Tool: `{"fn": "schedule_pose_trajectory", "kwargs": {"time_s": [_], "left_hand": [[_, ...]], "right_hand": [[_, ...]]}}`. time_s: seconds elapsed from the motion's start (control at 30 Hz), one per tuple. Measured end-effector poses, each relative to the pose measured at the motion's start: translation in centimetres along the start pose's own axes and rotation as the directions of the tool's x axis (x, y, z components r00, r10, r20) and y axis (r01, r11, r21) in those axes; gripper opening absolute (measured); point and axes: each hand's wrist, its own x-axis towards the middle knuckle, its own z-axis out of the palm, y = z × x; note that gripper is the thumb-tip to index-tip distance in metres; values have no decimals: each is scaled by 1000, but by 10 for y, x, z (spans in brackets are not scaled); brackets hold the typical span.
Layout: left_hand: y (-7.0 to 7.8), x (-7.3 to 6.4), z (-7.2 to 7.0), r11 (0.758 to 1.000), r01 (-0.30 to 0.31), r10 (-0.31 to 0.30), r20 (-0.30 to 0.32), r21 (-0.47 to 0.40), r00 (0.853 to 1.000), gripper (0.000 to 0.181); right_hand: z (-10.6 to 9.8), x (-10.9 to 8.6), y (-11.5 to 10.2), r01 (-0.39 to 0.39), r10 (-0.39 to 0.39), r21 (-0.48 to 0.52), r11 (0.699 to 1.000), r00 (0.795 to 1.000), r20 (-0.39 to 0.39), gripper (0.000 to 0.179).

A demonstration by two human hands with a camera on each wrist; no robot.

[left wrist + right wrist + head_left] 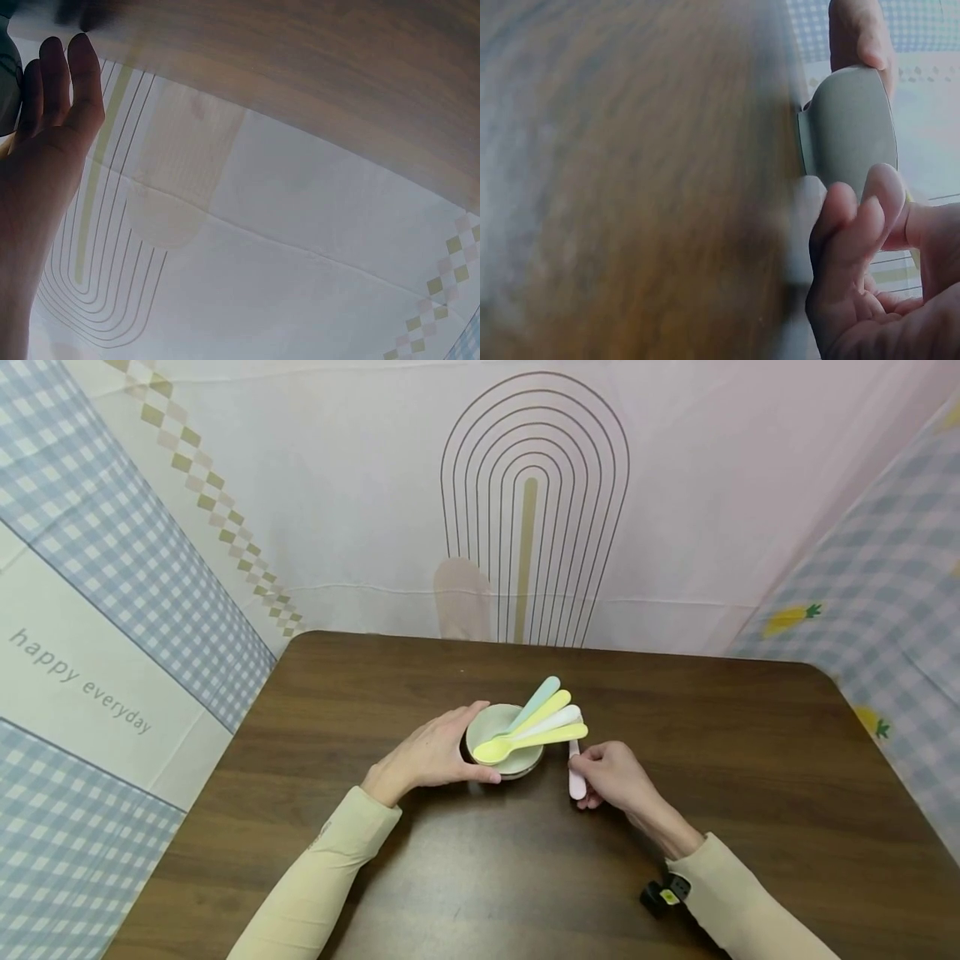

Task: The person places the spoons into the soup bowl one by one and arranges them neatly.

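Note:
A small pale bowl (pixel 489 720) stands on the table, its green-grey outer wall (pixel 855 124) showing in the right wrist view. My left hand (pixel 435 748) grips its left side, thumb in front and fingers behind. Several spoons fan out over its right rim: a light blue spoon (pixel 537 702), a white spoon (pixel 566 717), and two yellow ones, the nearest yellow spoon (pixel 551 735) lying across the others. Right of the bowl, my right hand (pixel 613 775) pinches a pale pink spoon (pixel 577 785) low over the table. The fingers partly hide that spoon.
The brown wooden table (pixel 480 877) spreads around both hands. Behind it hangs a pale cloth (pixel 345 493) with an arch pattern, and checked cloth (pixel 885 635) covers the right side. A black device (pixel 660 895) is strapped at the right wrist.

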Motion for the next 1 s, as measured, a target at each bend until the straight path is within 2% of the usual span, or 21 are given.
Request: {"fn": "schedule_pose_trajectory", "kwargs": {"time_s": [0.53,0.67,1.0], "left_hand": [[0,-1,-1,1000,-13,13,-13,2,1000,116],[1,0,-1,1000,-9,9,-10,-2,1000,116],[0,-2,-1,1000,-4,4,-7,0,1000,117]], "right_hand": [[-9,-3,2,-16,9,144,989,999,53,30],[-13,-4,2,-20,13,127,992,998,56,33],[-21,-6,5,-12,12,91,996,1000,6,31]]}}
